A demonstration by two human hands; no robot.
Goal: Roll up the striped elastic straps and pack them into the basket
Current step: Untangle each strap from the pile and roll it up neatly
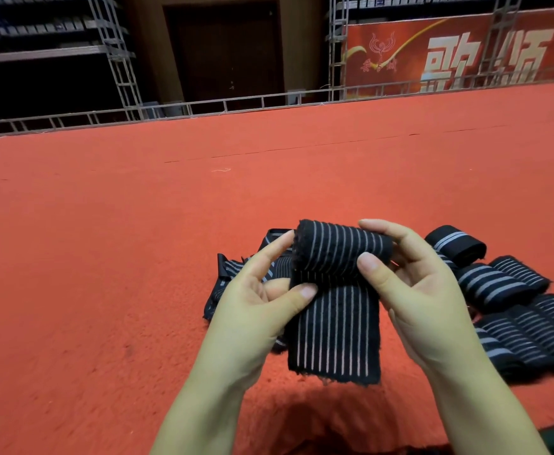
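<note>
Red carpet (105, 257) underneath — left hand (262, 300) and right hand (410, 290) both pinch a half-rolled striped strap (338, 290); rolled straps (515, 303) lie just right.

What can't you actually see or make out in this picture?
- The basket: nowhere in the head view.
- The loose straps: largely hidden behind the left hand.
- The rolled straps: the row runs off the right edge, so no full count.
- The strap being rolled: its far side is covered by the right hand.
- The red banner: lettering cut off by the edge.
</note>
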